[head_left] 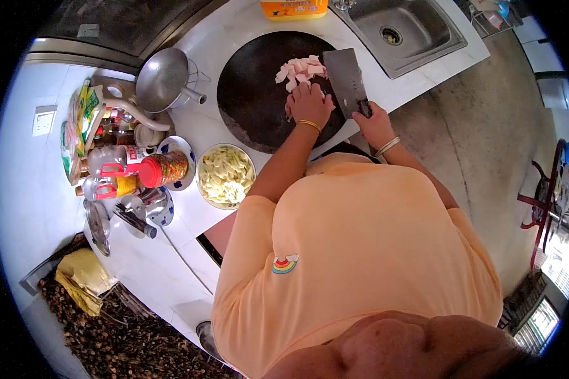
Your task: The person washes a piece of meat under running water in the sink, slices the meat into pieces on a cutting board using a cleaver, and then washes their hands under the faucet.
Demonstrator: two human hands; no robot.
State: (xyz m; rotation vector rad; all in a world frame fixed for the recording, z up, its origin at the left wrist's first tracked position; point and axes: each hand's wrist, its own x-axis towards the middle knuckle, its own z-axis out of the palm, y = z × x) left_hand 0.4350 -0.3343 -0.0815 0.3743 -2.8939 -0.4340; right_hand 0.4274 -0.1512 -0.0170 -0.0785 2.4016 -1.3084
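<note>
My right hand (377, 126) is closed round the handle of a wide cleaver (342, 76), whose blade lies over the right edge of a round dark chopping board (246, 95). Just left of the blade, my left hand (311, 104) presses down with bent fingers on pale pink meat, part of which shows at its fingertips. Cut pieces of the meat (300, 68) lie in a loose pile above my left hand. Beside the board at the lower left sits a plate of pale yellow-green cut vegetables (224, 174).
A metal sink (417, 38) is at the upper right, an orange container (294, 9) behind the board. At the left stand a metal wok (162, 79), a red-lidded jar (162, 170), bottles and a utensil holder (133, 218). A dark-red chair (540, 196) is far right.
</note>
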